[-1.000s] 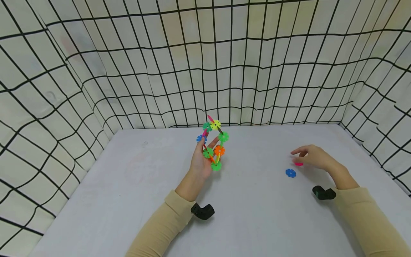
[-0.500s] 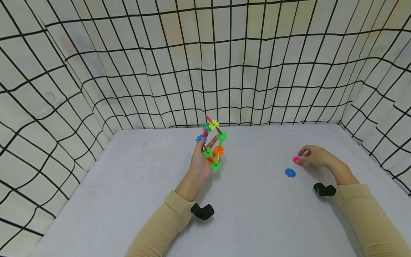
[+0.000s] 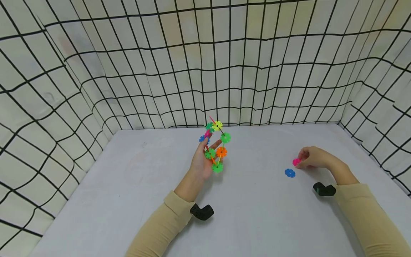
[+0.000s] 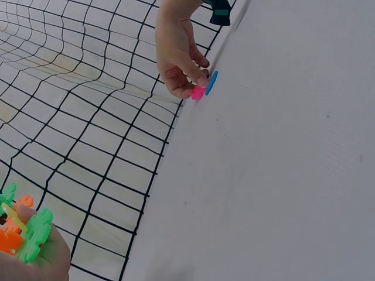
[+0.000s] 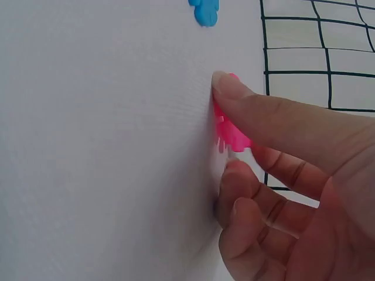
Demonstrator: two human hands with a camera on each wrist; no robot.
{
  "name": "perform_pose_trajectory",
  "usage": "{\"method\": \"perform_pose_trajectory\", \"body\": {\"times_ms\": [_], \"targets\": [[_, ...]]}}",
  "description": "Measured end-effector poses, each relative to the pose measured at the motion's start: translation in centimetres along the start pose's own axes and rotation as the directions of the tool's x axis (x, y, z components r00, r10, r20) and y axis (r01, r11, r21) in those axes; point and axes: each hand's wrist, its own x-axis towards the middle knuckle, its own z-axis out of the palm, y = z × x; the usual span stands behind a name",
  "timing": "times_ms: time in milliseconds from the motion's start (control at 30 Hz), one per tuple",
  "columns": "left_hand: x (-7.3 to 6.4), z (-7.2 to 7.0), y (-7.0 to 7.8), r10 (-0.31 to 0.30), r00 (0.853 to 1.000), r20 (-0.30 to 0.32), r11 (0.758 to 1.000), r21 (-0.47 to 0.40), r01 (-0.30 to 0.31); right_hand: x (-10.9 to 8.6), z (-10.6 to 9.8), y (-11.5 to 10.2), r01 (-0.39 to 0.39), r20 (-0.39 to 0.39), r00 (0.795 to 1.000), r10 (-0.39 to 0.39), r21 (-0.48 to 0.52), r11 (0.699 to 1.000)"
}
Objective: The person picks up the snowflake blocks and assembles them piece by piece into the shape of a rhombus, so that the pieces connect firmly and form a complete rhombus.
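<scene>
A ring of joined snowflake building discs [image 3: 210, 154] in green, orange, yellow, blue and pink is held up by my left hand [image 3: 201, 165], thumb on its near side and fingers behind. At the right of the table, my right hand [image 3: 314, 157] pinches a pink snowflake disc [image 3: 295, 162] between thumb and fingers, just above the cloth. In the right wrist view the thumb covers part of this pink disc [image 5: 234, 136]. Beside it, a blue snowflake disc [image 3: 290, 173] lies flat, apart from the hand.
The table [image 3: 250, 214] wears a white cloth. A white wall with a black grid [image 3: 192, 78] rises behind and on both sides. Black wrist cameras [image 3: 202, 212] sit at both cuffs.
My right hand has drawn slightly right and closed its thumb and fingers on the pink disc, lifting its edge. The left hand's ring has turned a little.
</scene>
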Motion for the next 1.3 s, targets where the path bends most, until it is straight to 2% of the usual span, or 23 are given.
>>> {"method": "perform_pose_trajectory", "body": {"times_ms": [267, 433, 633, 900, 1133, 1300], "targets": [[0.0, 0.1, -0.4, -0.028, 1.000, 0.015, 0.998, 0.048, 0.027, 0.2, -0.1, -1.1, -0.001, 0.014, 1.000, 0.000, 0.099, 0.995], [-0.2, 0.3, -0.3, -0.055, 0.998, 0.024, 0.997, 0.050, 0.054, 0.4, -0.1, -2.4, 0.046, -0.027, 0.999, -0.043, 0.130, 0.990], [-0.3, 0.4, -0.2, -0.097, 0.995, 0.023, 0.994, 0.056, 0.095, 0.6, 0.7, -3.9, 0.097, -0.122, 0.990, -0.078, 0.160, 0.982], [-0.5, 0.4, -0.5, -0.095, 0.995, -0.010, 0.984, 0.148, 0.095, 0.6, 1.1, -7.8, 0.221, -0.232, 0.957, -0.171, 0.211, 0.952], [-0.9, 0.6, -1.1, -0.110, 0.994, 0.014, 0.964, 0.247, 0.103, 0.5, 1.6, -12.0, 0.302, -0.311, 0.928, -0.207, 0.298, 0.905], [-1.1, 0.8, -1.2, -0.126, 0.991, 0.049, 0.957, 0.269, 0.108, 0.8, 2.3, -14.4, 0.369, -0.368, 0.900, -0.235, 0.352, 0.860]]}}
